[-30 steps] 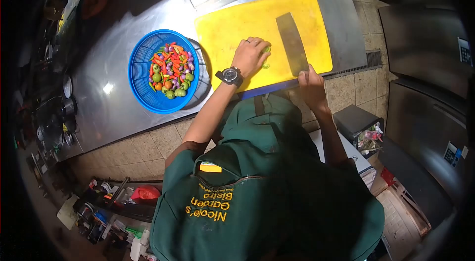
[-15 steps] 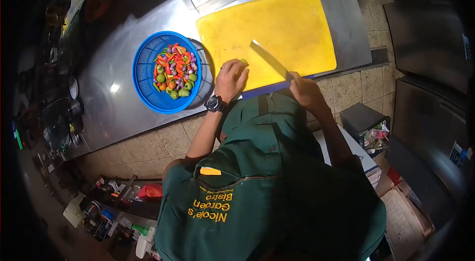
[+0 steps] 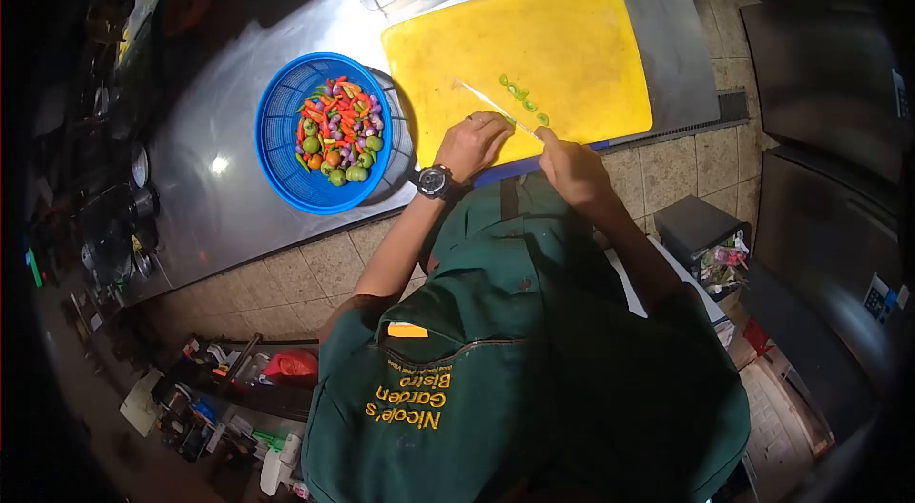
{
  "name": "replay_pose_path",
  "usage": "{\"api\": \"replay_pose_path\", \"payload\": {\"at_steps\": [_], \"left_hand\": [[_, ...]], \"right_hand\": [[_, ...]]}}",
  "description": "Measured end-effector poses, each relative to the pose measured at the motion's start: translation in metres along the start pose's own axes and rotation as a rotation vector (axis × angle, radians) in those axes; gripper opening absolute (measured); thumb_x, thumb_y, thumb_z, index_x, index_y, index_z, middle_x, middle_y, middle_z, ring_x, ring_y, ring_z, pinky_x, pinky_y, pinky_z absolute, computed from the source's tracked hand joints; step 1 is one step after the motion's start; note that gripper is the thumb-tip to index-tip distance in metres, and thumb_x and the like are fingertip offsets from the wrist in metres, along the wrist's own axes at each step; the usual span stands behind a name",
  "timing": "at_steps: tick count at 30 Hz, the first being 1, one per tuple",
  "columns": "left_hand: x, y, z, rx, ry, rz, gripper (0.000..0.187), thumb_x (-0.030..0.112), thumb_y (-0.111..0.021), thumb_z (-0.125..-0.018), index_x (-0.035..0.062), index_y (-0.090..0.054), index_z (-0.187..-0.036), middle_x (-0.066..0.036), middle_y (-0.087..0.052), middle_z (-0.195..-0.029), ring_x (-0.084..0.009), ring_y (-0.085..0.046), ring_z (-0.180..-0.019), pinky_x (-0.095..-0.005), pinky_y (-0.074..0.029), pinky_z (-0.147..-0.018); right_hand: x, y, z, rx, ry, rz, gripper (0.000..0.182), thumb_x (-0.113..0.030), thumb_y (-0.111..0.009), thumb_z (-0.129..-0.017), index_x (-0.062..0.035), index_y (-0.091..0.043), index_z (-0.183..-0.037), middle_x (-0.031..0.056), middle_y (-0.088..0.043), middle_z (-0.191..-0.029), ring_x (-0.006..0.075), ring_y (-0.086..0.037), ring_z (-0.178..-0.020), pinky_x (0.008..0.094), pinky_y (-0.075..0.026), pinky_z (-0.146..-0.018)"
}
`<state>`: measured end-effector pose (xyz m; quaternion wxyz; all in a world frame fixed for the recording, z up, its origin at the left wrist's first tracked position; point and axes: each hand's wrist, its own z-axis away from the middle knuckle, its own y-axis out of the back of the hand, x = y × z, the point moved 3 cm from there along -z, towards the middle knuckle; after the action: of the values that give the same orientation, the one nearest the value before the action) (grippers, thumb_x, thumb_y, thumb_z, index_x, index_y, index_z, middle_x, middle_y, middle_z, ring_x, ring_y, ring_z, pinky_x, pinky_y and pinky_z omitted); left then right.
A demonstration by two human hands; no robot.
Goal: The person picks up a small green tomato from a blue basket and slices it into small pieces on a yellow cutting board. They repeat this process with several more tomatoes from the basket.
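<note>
The right hand (image 3: 569, 167) has its grip closed around the handle of a knife (image 3: 496, 108). The thin blade points up and left across the yellow board (image 3: 572, 27). The left hand (image 3: 474, 143) rests on the near edge of the board, right by the blade; I cannot tell what its grip does. Green slices (image 3: 522, 98) lie on the board just past the knife. A blue basket (image 3: 276, 136) of small colored peppers sits to the left on the shiny metal surface (image 3: 210, 208).
</note>
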<state>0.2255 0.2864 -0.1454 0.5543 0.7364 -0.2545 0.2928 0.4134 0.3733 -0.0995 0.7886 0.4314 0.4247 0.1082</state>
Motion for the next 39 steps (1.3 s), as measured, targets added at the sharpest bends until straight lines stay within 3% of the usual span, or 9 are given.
{"api": "replay_pose_path", "payload": {"at_steps": [6, 8, 14, 17, 24, 29, 34, 39], "left_hand": [[-0.002, 0.004, -0.003, -0.047, -0.035, -0.034, 0.009, 0.014, -0.072, -0.093, 0.0072, -0.076, -0.097, -0.007, -0.076, -0.101, -0.0271, -0.072, -0.091, -0.0378, -0.060, -0.077], [0.000, 0.006, -0.005, -0.058, -0.036, -0.026, 0.009, 0.015, -0.073, -0.092, 0.0074, -0.076, -0.097, -0.008, -0.076, -0.101, -0.0274, -0.072, -0.090, -0.0377, -0.060, -0.076], [-0.010, 0.000, 0.000, -0.022, -0.065, -0.023, 0.009, 0.014, -0.075, -0.091, 0.0097, -0.077, -0.098, -0.007, -0.075, -0.099, -0.0267, -0.073, -0.087, -0.0373, -0.060, -0.073], [-0.010, 0.002, 0.002, -0.055, -0.049, -0.043, 0.008, 0.014, -0.075, -0.091, 0.0110, -0.078, -0.098, -0.007, -0.075, -0.098, -0.0259, -0.073, -0.087, -0.0370, -0.060, -0.074], [-0.012, 0.000, 0.005, 0.007, -0.072, -0.027, 0.008, 0.014, -0.075, -0.091, 0.0117, -0.078, -0.097, -0.005, -0.075, -0.096, -0.0255, -0.072, -0.086, -0.0373, -0.060, -0.072], [-0.013, 0.000, 0.007, -0.002, -0.066, -0.075, 0.008, 0.016, -0.076, -0.090, 0.0121, -0.078, -0.097, -0.005, -0.075, -0.096, -0.0251, -0.072, -0.084, -0.0372, -0.060, -0.071], [-0.019, -0.003, 0.010, 0.010, -0.108, -0.062, 0.010, 0.016, -0.076, -0.090, 0.0132, -0.078, -0.100, -0.005, -0.076, -0.095, -0.0244, -0.073, -0.083, -0.0370, -0.060, -0.069], [-0.021, -0.002, 0.013, 0.007, -0.113, -0.032, 0.013, 0.007, -0.076, -0.088, 0.0106, -0.076, -0.101, -0.007, -0.076, -0.098, -0.0278, -0.073, -0.086, -0.0377, -0.059, -0.073]], "right_hand": [[-0.007, 0.004, 0.006, -0.088, -0.027, 0.069, 0.028, -0.016, -0.060, -0.097, -0.0044, -0.055, -0.122, 0.0225, -0.070, -0.087, 0.0439, -0.071, -0.080, 0.0551, -0.055, -0.071], [-0.008, -0.006, 0.002, 0.002, -0.008, 0.002, 0.027, -0.016, -0.061, -0.096, -0.0061, -0.055, -0.121, 0.0205, -0.070, -0.084, 0.0430, -0.071, -0.077, 0.0541, -0.056, -0.069], [-0.019, -0.009, -0.011, 0.015, -0.022, 0.125, 0.027, -0.017, -0.063, -0.095, -0.0067, -0.056, -0.119, 0.0195, -0.071, -0.084, 0.0415, -0.072, -0.077, 0.0515, -0.058, -0.068], [-0.029, 0.005, -0.004, -0.089, -0.049, 0.163, 0.027, -0.018, -0.063, -0.095, -0.0066, -0.056, -0.119, 0.0198, -0.071, -0.085, 0.0417, -0.072, -0.077, 0.0522, -0.058, -0.069], [-0.022, -0.015, -0.004, -0.066, -0.132, 0.068, 0.027, -0.019, -0.062, -0.096, -0.0059, -0.055, -0.119, 0.0205, -0.071, -0.086, 0.0431, -0.072, -0.077, 0.0528, -0.058, -0.070], [-0.023, -0.021, -0.010, 0.031, -0.024, 0.098, 0.030, -0.019, -0.063, -0.096, -0.0060, -0.054, -0.121, 0.0211, -0.070, -0.083, 0.0439, -0.071, -0.077, 0.0532, -0.057, -0.068], [-0.025, -0.006, 0.005, -0.017, -0.043, 0.046, 0.032, -0.018, -0.063, -0.096, -0.0055, -0.055, -0.124, 0.0232, -0.070, -0.083, 0.0432, -0.071, -0.080, 0.0523, -0.057, -0.069], [-0.017, -0.030, -0.010, 0.020, -0.047, -0.032, 0.034, -0.017, -0.062, -0.096, -0.0027, -0.056, -0.126, 0.0242, -0.070, -0.085, 0.0428, -0.072, -0.081, 0.0514, -0.057, -0.072]]}}
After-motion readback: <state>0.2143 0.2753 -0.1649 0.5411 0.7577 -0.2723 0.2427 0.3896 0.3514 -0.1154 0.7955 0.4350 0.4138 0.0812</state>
